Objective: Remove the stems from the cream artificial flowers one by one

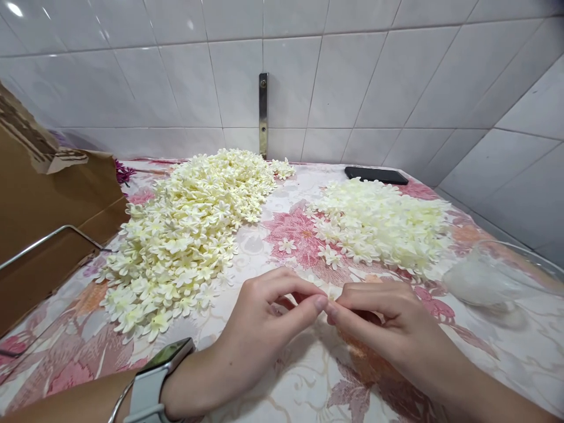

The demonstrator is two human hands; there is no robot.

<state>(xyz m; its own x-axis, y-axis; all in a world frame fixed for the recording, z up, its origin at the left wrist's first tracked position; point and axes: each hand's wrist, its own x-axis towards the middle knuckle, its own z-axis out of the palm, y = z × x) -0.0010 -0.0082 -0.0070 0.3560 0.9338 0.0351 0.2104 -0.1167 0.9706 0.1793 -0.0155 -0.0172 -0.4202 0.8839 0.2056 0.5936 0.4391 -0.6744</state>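
Observation:
My left hand (pixel 264 320) and my right hand (pixel 383 320) meet fingertip to fingertip over the flowered tablecloth (pixel 282 376), both pinched closed. Between the fingertips a small cream flower (pixel 331 292) barely shows; most of it is hidden. A big heap of cream fabric flowers (pixel 189 229) lies to the left of my hands. A second, flatter heap (pixel 379 223) lies to the right, just beyond my right hand. On my left wrist I wear a smartwatch (pixel 158 376) and a thin bangle.
A brown cardboard box (pixel 48 205) with a metal wire handle stands at the left edge. A black phone (pixel 374 174) lies at the back by the tiled wall. A clear glass bowl (pixel 497 276) sits at the right. A metal bracket (pixel 263 111) is fixed on the wall.

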